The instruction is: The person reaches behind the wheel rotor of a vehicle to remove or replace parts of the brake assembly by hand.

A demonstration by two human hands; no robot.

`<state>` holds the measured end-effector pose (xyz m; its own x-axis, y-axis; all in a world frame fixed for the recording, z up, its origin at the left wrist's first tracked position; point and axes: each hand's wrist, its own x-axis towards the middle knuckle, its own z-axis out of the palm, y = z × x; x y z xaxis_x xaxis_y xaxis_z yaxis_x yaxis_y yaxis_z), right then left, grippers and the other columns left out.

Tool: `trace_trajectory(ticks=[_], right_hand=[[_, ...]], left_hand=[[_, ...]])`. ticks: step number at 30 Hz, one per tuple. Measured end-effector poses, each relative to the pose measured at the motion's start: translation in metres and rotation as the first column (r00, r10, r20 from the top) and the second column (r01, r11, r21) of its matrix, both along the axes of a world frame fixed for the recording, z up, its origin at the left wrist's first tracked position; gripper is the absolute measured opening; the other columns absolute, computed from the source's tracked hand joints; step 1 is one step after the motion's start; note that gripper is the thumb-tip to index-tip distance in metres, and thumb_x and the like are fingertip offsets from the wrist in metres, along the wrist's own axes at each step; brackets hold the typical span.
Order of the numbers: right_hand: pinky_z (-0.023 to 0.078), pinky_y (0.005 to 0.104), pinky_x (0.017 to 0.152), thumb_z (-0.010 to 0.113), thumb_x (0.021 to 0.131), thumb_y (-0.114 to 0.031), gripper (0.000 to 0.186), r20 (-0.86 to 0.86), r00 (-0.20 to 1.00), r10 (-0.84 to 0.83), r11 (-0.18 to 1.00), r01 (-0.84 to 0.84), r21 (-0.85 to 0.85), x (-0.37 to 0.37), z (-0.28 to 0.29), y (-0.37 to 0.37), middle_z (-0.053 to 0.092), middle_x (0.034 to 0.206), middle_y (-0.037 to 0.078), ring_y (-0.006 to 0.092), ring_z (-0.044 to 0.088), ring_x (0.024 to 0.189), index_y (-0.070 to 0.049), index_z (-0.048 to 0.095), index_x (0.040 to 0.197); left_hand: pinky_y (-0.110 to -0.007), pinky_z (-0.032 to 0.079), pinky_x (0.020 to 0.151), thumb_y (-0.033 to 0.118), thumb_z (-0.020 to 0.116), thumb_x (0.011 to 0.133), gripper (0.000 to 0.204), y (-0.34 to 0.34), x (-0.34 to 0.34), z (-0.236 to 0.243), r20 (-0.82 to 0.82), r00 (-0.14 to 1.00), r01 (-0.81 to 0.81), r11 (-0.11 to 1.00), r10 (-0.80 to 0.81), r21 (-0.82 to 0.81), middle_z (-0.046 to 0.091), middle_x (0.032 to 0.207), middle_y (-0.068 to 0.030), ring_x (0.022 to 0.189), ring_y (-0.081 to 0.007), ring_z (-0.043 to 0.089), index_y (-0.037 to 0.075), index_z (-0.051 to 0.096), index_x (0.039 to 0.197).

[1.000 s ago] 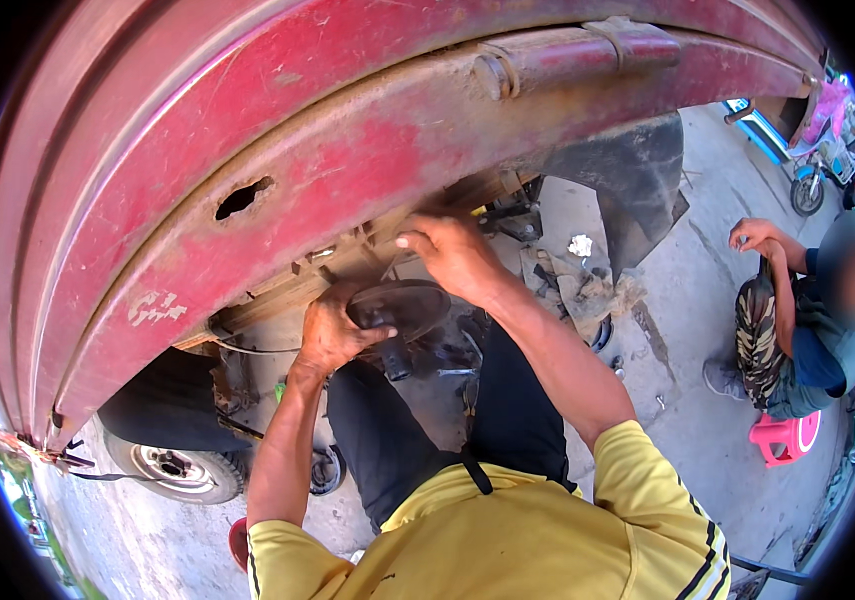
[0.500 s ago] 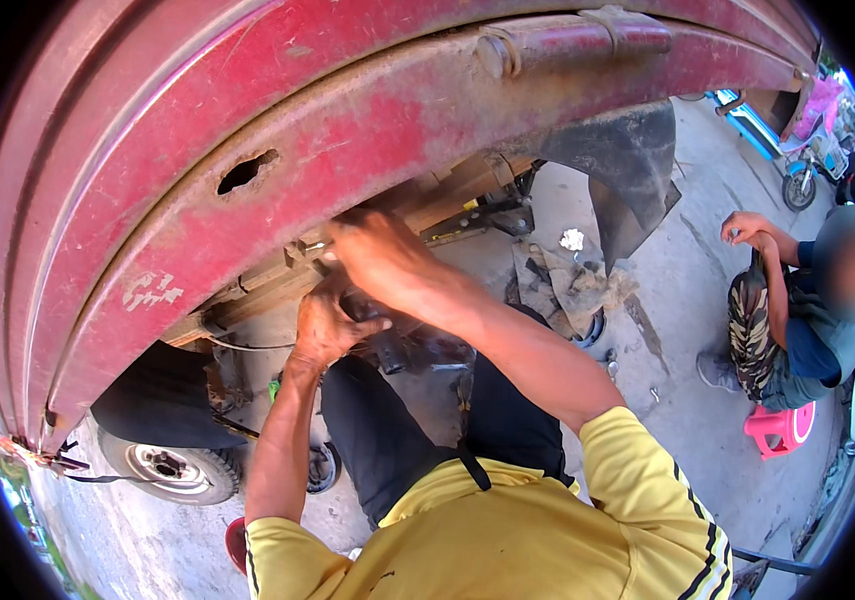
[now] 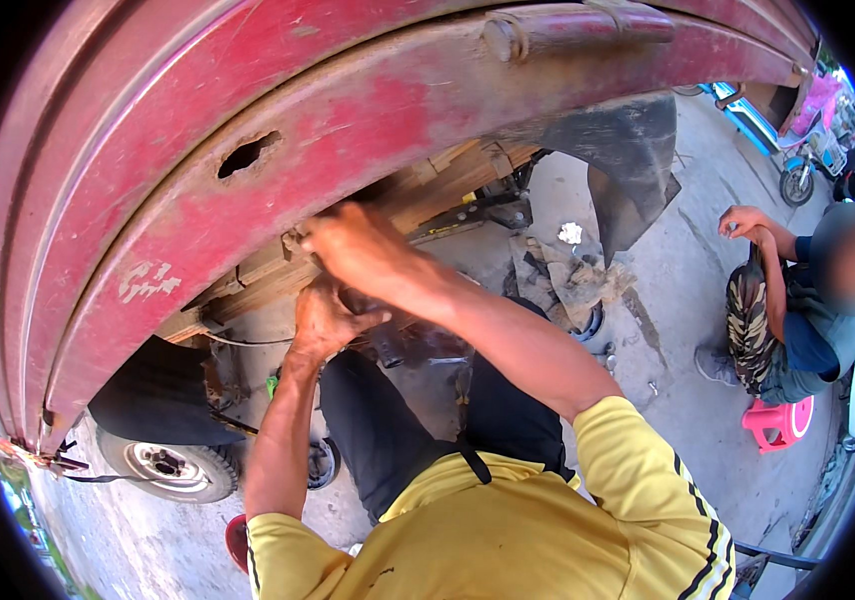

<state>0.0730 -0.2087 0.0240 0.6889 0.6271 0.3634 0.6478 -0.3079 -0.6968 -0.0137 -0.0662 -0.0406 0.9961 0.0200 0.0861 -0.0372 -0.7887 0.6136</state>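
My left hand (image 3: 326, 322) is closed on a dark cylindrical part with a broad round end (image 3: 388, 342), mostly hidden by my hands and arm, beneath the faded red vehicle panel (image 3: 388, 120), which has rust and a ragged hole. My right hand (image 3: 348, 245) is raised above it at the rusty underside frame (image 3: 448, 190), just under the panel's lower edge, with fingers curled on something I cannot make out.
A wheel (image 3: 168, 468) and dark mudguard stand lower left. Rags and small metal parts (image 3: 573, 285) lie on the concrete floor. At right a seated person (image 3: 798, 330) is beside a pink stool (image 3: 778, 425), with scooters (image 3: 803, 175) behind. A red container (image 3: 241, 540) is lower left.
My right hand has moved left and slightly down from over the round part to the frame above my left hand. My left hand stays low, nearly in place. The view has shifted slightly.
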Motion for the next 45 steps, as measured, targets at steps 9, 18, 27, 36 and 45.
trace_trajectory(ticks=[9,18,27,36,45], right_hand=[[0.058,0.0525,0.068,0.064,0.093,-0.009,0.015,0.142,0.988,-0.053,0.996,0.043,0.077,-0.003,-0.017,-0.01,0.069,0.08,0.028,0.0468,0.07,0.077,0.001,0.071,0.102],[0.055,0.0452,0.069,0.066,0.098,-0.022,0.024,-0.124,0.976,-0.177,0.981,0.184,0.054,0.007,-0.013,-0.058,0.07,0.075,0.021,0.0352,0.071,0.072,-0.001,0.072,0.107],[0.055,0.0348,0.088,0.065,0.092,-0.004,0.033,-0.8,0.451,0.397,0.9,-0.022,0.435,0.054,-0.176,-0.089,0.075,0.113,0.013,0.0206,0.068,0.103,0.006,0.069,0.123],[0.054,0.0346,0.096,0.068,0.084,0.003,0.049,-0.841,0.171,0.513,0.853,-0.212,0.477,0.073,-0.204,-0.071,0.069,0.127,0.021,0.0244,0.067,0.112,0.015,0.06,0.131],[0.053,0.0331,0.093,0.064,0.088,-0.002,0.039,-0.209,0.887,0.412,0.877,-0.448,-0.171,0.076,-0.189,-0.086,0.074,0.117,0.013,0.0221,0.068,0.106,0.003,0.069,0.127]], left_hand=[[-0.036,0.056,0.09,0.02,0.098,0.062,0.067,-0.006,0.004,0.012,-0.079,0.995,0.049,0.997,-0.054,-0.066,0.076,0.101,-0.0135,0.091,-0.0207,0.071,-0.006,0.067,0.116],[-0.04,0.053,0.099,0.025,0.096,0.061,0.077,-0.006,0.003,0.015,-0.004,0.997,0.083,0.996,-0.083,-0.045,0.072,0.119,-0.015,0.11,-0.0306,0.07,0.004,0.065,0.129],[-0.039,0.055,0.094,0.024,0.094,0.062,0.07,-0.009,0.0,0.019,-0.045,0.996,0.072,0.994,-0.076,-0.077,0.074,0.113,-0.0144,0.104,-0.03,0.072,0.006,0.069,0.124],[-0.038,0.056,0.092,0.023,0.095,0.061,0.07,-0.009,0.0,0.02,-0.005,0.996,0.088,0.993,-0.089,-0.073,0.075,0.111,-0.0139,0.102,-0.0276,0.072,0.006,0.068,0.124],[-0.036,0.055,0.094,0.018,0.096,0.061,0.068,-0.012,0.001,0.019,-0.021,0.998,0.065,0.995,-0.067,-0.08,0.075,0.109,-0.0159,0.101,-0.0243,0.072,-0.003,0.069,0.119]])
